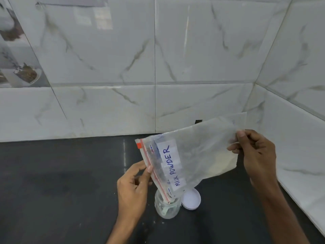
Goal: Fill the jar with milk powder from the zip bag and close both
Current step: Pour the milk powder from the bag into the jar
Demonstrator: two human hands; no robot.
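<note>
The left hand (134, 189) pinches the zip bag (190, 155) near its seal, steering one open corner into the glass jar (167, 206). At two o'clock, the right hand (255, 154) grips the bag's raised bottom, tilting powder downward. The white lid (191, 199) lies beside the jar.

Your left hand (134, 185) sits low and near the middle, forearm rising from the bottom edge, wrist turned so the palm faces right; its thumb and curled fingers are pinched together on the zip bag (190, 155) at its striped zip edge. Your right hand (255, 152) is higher and further right, its forearm running in from the lower right corner, the back of the hand toward you. Its thumb and fingertips are closed on the bag's far end, lifting that end above your left hand.
</note>
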